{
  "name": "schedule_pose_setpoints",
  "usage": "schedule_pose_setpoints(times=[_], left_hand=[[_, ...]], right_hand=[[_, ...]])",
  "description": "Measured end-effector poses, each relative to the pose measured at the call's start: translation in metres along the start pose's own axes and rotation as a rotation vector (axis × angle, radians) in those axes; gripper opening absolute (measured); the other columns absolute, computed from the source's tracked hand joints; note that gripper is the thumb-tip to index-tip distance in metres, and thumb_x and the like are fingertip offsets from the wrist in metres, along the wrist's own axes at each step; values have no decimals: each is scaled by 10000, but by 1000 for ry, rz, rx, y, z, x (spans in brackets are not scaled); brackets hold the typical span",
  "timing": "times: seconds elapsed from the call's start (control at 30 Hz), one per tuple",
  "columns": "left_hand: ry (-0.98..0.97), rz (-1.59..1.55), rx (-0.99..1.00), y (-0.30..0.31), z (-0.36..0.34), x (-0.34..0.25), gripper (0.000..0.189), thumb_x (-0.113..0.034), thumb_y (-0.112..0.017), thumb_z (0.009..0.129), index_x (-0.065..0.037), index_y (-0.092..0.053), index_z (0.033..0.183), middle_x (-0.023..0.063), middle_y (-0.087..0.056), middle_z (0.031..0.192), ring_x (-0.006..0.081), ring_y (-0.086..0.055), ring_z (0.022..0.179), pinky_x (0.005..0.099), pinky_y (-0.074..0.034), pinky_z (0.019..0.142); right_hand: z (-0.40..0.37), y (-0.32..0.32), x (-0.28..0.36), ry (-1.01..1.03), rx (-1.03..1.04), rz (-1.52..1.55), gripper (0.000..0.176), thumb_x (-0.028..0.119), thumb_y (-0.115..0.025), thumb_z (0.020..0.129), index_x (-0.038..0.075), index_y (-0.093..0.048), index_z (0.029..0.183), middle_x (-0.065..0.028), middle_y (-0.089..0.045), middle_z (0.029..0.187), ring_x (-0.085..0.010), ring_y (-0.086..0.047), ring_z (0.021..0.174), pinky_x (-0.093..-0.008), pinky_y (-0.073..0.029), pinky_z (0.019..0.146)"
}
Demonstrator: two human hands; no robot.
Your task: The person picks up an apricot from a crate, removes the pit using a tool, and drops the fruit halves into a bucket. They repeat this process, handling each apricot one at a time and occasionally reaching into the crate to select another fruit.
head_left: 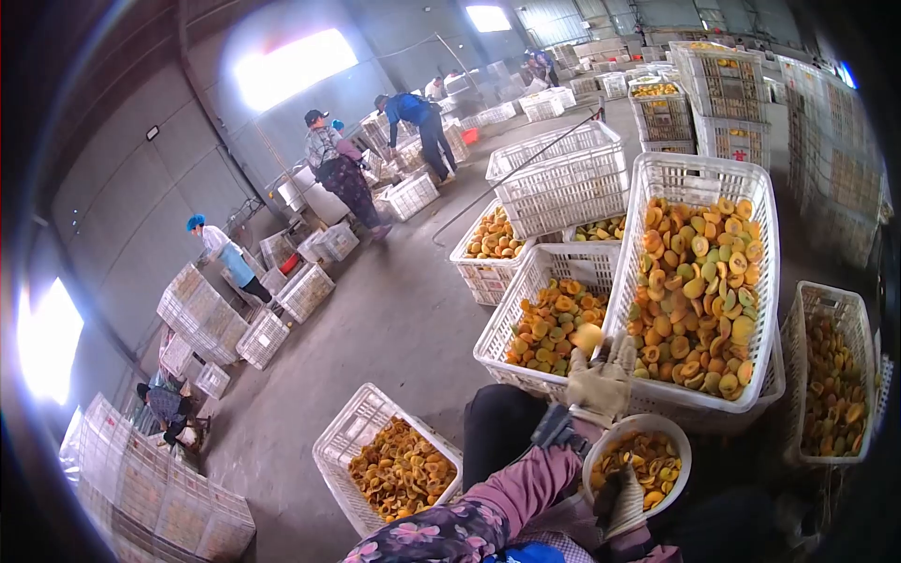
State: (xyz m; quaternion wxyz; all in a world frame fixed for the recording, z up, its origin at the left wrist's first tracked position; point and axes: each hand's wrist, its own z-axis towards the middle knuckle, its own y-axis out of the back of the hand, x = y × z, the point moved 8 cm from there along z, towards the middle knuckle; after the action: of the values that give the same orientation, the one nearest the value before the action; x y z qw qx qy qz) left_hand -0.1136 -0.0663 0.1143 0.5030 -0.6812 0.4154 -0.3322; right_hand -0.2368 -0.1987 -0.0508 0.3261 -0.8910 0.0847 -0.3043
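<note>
My left hand point(603, 380), in a pale work glove, is over the near edge of a white crate of halved orange fruit point(561, 324). Its fingers are apart, and a blurred yellow-orange fruit point(588, 339) is just beyond the fingertips. My right hand point(621, 502), in a glove with dark fingers, is over a white bucket point(686, 460) of cut fruit pieces. Its fingers are drawn together, and what they hold is hidden. Right beside my left hand, a larger white crate point(768, 281) full of halved fruit is raised on another crate.
A crate of darker fruit pieces point(399, 469) is on the floor at lower left; another fruit crate point(831, 385) is at far right. Crates are stacked behind point(563, 178). Several people work among crates farther off, one in a blue top point(408, 111).
</note>
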Motion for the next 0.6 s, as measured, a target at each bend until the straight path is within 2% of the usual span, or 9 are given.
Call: schedule_pose_setpoints(times=[0.07, 0.13, 0.2, 0.27, 0.3, 0.37, 0.47, 0.53, 0.6], left_hand=[[547, 2, 941, -22, 37, 56, 475, -372, -373, 940, 42, -425, 1168, 178, -525, 1175, 356, -521, 1046, 408, -487, 789], [668, 1021, 362, 96, 158, 87, 380, -326, -426, 907, -29, -483, 1136, 135, -574, 1146, 333, -547, 1048, 402, -480, 784], [-12, 2670, 908, 77, 174, 106, 416, -309, -514, 843, -92, -494, 1198, 110, -617, 1078, 288, -581, 1022, 384, -472, 819], [205, 3300, 943, 117, 178, 104, 470, -329, -566, 799, -134, -526, 1225, 134, -620, 1083, 274, -579, 1039, 375, -448, 880], [214, 3295, 950, 120, 182, 106, 470, -329, -566, 799, -134, -526, 1225, 134, -620, 1083, 274, -579, 1039, 375, -448, 880], [670, 3212, 944, 130, 175, 99, 456, -355, -575, 786, -156, -574, 1197, 126, -581, 1174, 283, -528, 1120, 382, -416, 935], [619, 3199, 799, 123, 176, 94, 336, -297, -529, 820, -137, -634, 1097, 109, -593, 1153, 274, -560, 1076, 370, -447, 880], [426, 3178, 765, 110, 173, 93, 327, -316, -542, 819, -166, -642, 1092, 96, -608, 1129, 274, -571, 1057, 377, -452, 872], [610, 3254, 696, 88, 143, 84, 345, -338, -543, 820, -166, -637, 1104, 99, -598, 1149, 272, -573, 1055, 376, -454, 864]], right_hand=[[-11, -3, 11, -55, -52, 118, 376, 513, -582, 811, 178, -467, 685, 43, -353, 468, -112, -314, 336, -245, -245, 317], [-7, -4, 20, -9, -83, 90, 365, 504, -586, 813, 184, -468, 681, 45, -345, 465, -105, -306, 337, -247, -244, 323], [4, 1, 20, 19, -80, 37, 359, 498, -583, 817, 175, -478, 702, 43, -352, 463, -109, -312, 338, -250, -253, 327], [2, 1, 23, -32, -136, 72, 366, 491, -573, 829, 154, -481, 717, 36, -362, 462, -115, -317, 337, -253, -258, 329], [3, -1, 24, -12, -114, 55, 374, 488, -567, 834, 143, -478, 722, 32, -368, 464, -118, -323, 338, -256, -266, 330], [-1, -9, 28, 36, -59, 35, 391, 489, -560, 839, 122, -476, 732, 26, -373, 467, -122, -339, 340, -261, -289, 335], [0, -9, 28, 55, -57, -12, 393, 488, -565, 837, 117, -477, 745, 22, -376, 469, -123, -351, 343, -261, -300, 339], [-2, -8, 27, 44, -46, -19, 391, 487, -566, 837, 116, -477, 753, 21, -378, 470, -123, -353, 343, -262, -302, 340], [-4, -5, 23, 24, -36, -30, 388, 485, -567, 838, 115, -478, 761, 19, -379, 470, -124, -355, 343, -262, -304, 341]])
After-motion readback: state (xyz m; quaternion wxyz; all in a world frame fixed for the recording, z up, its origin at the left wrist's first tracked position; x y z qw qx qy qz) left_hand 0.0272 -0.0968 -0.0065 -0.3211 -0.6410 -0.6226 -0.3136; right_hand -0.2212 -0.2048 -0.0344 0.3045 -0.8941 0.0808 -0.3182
